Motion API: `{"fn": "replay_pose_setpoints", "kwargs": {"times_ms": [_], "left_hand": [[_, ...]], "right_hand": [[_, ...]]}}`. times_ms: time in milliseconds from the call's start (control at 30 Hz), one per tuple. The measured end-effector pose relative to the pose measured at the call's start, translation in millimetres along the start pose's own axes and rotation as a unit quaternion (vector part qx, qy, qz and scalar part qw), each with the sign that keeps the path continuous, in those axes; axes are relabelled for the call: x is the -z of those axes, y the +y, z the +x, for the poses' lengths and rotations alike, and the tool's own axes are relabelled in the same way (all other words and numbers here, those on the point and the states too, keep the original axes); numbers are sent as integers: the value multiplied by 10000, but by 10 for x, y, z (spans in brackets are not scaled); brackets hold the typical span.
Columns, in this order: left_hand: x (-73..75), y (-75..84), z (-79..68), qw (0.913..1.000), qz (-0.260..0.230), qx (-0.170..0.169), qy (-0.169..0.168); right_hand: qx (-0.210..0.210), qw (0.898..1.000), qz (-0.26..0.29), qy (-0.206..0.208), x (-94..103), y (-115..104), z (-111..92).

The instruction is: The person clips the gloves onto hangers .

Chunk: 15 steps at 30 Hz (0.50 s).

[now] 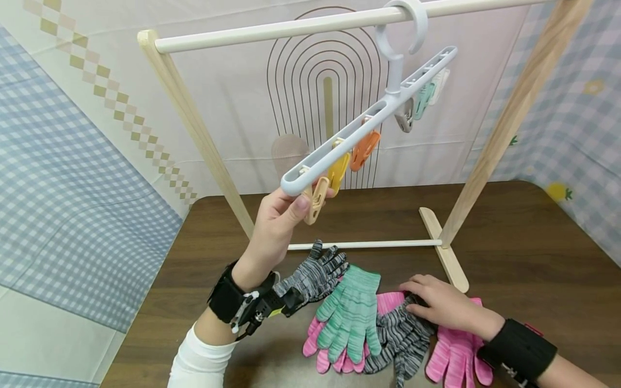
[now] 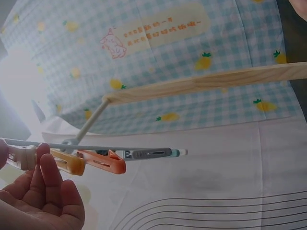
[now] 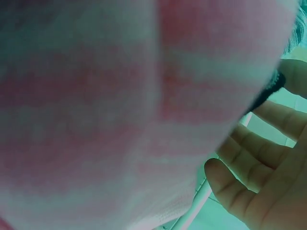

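A pale blue hanger (image 1: 368, 116) with several clothespins hangs by its hook from the white rod. My left hand (image 1: 274, 229) pinches the beige clothespin (image 1: 317, 200) at its near end. Beside those fingers is a yellow clothespin (image 1: 338, 172), followed by an orange clothespin (image 1: 365, 151). My right hand (image 1: 448, 304) reaches over the cuff of a black-and-grey striped glove (image 1: 405, 334), its thumb and forefinger on either side of the dark edge. In the right wrist view the fingers (image 3: 235, 191) are spread and relaxed, while a blurred pink glove (image 3: 96, 120) fills much of the picture.
A second grey striped glove (image 1: 315, 275) lies partly behind my left wrist. A green glove (image 1: 351, 318) overlaps pink ones, and another pink glove (image 1: 458, 353) lies right. The wooden rack's posts (image 1: 509, 124), white top rod (image 1: 291, 29) and lower bar (image 1: 378, 244) surround the hanger.
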<state>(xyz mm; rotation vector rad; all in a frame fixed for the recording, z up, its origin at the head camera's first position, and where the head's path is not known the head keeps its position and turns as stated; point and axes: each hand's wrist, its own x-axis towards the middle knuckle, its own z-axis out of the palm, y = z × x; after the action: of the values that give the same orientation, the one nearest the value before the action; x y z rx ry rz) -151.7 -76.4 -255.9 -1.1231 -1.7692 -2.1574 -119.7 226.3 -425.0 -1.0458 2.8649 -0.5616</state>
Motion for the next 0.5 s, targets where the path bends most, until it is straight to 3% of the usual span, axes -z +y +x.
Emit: {"fn": "replay_pose_setpoints", "kwargs": {"times_ms": [500], "left_hand": [[8,-41,5,9998,-99,113,165]], "right_hand": [[-331,9990,130,273,46,67,-85]]}}
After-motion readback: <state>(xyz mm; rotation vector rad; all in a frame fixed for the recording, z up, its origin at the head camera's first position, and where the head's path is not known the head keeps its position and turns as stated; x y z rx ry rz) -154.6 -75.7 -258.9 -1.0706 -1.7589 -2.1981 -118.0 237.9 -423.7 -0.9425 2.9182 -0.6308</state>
